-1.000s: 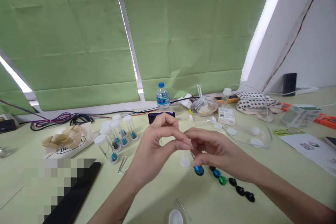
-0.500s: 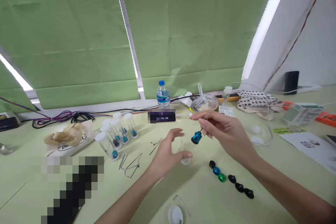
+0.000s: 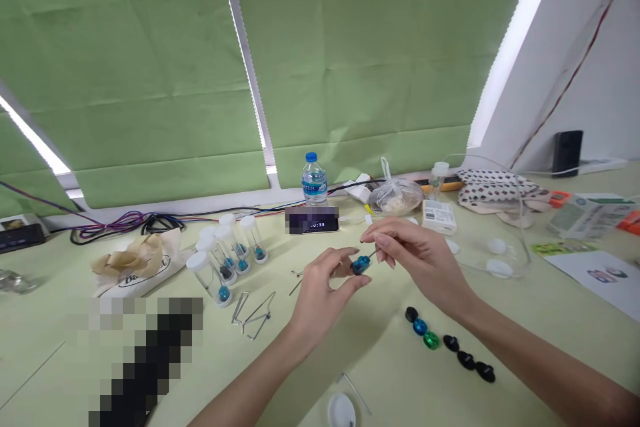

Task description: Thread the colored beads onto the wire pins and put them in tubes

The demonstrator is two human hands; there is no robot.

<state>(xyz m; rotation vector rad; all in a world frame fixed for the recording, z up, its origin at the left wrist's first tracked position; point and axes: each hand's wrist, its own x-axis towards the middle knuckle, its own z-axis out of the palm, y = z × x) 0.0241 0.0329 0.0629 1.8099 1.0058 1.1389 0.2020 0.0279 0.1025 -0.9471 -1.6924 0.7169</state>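
Observation:
A small blue metal part (image 3: 360,265) with a dark rim is between the thumb and fingers of my left hand (image 3: 323,293). A thin metal rod (image 3: 373,253) rises from it toward my right hand (image 3: 423,263), whose thumb and fingertips are pinched round the rod's upper end. Nearer the front right, a black, a blue (image 3: 420,327) and a green disc (image 3: 431,340) lie in a row, beside several black knobs (image 3: 466,360). A hex key (image 3: 357,393) and a white cap (image 3: 342,410) lie at the front edge of the view.
Several white-capped clear tubes (image 3: 205,273) holding blue parts stand left of centre, near bent metal keys (image 3: 254,317). Behind are a water bottle (image 3: 314,180), a phone (image 3: 314,221), a plastic bag (image 3: 395,197) and cables. A cloth bag (image 3: 145,273) lies left.
The blue part has moved left and is now between my left fingers, which have closed in on it. The clear tube formerly beside my left hand no longer shows. The view has shifted slightly.

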